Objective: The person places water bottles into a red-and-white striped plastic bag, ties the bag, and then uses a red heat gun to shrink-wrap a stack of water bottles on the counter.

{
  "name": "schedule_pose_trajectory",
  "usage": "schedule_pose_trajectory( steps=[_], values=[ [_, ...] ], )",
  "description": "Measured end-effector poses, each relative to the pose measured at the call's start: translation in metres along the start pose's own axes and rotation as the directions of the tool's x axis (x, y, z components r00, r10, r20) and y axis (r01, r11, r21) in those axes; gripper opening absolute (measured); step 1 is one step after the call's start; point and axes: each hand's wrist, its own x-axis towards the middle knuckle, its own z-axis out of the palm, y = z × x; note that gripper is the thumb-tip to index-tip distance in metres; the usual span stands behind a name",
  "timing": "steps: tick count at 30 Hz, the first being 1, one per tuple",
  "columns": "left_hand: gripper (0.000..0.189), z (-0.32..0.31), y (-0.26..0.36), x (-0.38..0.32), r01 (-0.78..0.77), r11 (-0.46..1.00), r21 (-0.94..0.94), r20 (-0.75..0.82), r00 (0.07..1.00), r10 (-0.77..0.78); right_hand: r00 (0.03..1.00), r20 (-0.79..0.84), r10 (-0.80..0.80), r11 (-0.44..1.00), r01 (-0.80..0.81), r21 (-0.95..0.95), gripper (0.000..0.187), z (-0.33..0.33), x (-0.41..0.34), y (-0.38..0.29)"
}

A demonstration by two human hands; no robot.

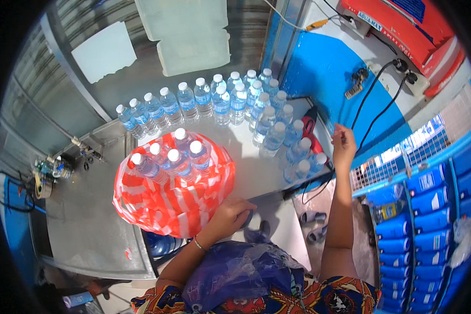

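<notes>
A red-and-white striped plastic bag (pixel 172 204) lies bunched on the table's near left part. Several capped clear plastic water bottles (pixel 182 161) stand upright on or in it; their bases are hidden. My left hand (pixel 230 215) is at the bag's near right edge, fingers curled, and whether it grips the plastic is unclear. Out past the table's right edge, my right hand (pixel 343 144) is raised with fingers loosely bent and nothing visible in them. Rows of blue-labelled water bottles (pixel 221 104) curve along the table's back and right side.
A red and black hand tool (pixel 312 133) lies behind the right-hand bottles. At left is a steel counter (pixel 90 212). Black cables (pixel 371 94) hang from the wall sockets. Blue containers (pixel 428 219) are stacked at right, and slippers (pixel 314 223) lie on the floor.
</notes>
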Motion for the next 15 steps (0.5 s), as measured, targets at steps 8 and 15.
schedule_pose_trajectory(
  steps=[8, 15],
  values=[
    [0.038, 0.089, 0.036, 0.065, 0.215, 0.972, 0.091, -0.158, 0.967, -0.199, 0.875, 0.424, 0.233, 0.796, 0.079, -0.601, 0.075, 0.057, 0.003, 0.201],
    [0.069, 0.118, 0.047, 0.117, 0.252, 0.947, 0.200, -0.234, 0.951, -0.204, 0.865, 0.432, 0.254, 0.824, 0.039, -0.565, 0.057, 0.061, 0.004, 0.195]
  ],
)
